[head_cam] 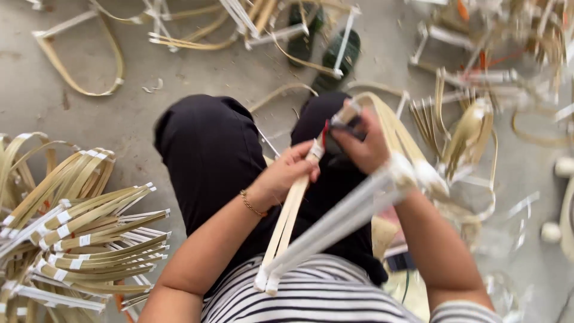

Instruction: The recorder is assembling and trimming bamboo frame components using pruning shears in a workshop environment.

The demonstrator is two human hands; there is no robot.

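At nine o'clock a heap of bent bamboo strips (78, 239), their ends wrapped in white tape, runs off the left and bottom edges. The left hand (287, 173), a thin bracelet (251, 205) at its wrist, is closed with its fingers pinched on the taped top of a pair of pale strips (287, 221) that slant down over the black-clad lap towards six o'clock. Just to its right the right hand (362, 143) is clenched round a dark object, too blurred to identify, with a bit of red showing beside it. A white-taped bundle (353, 212) crosses the right forearm, smeared by motion. At three o'clock a tangle of taped loops (472, 131) lies on the concrete floor (36, 90), indistinct and cut off.
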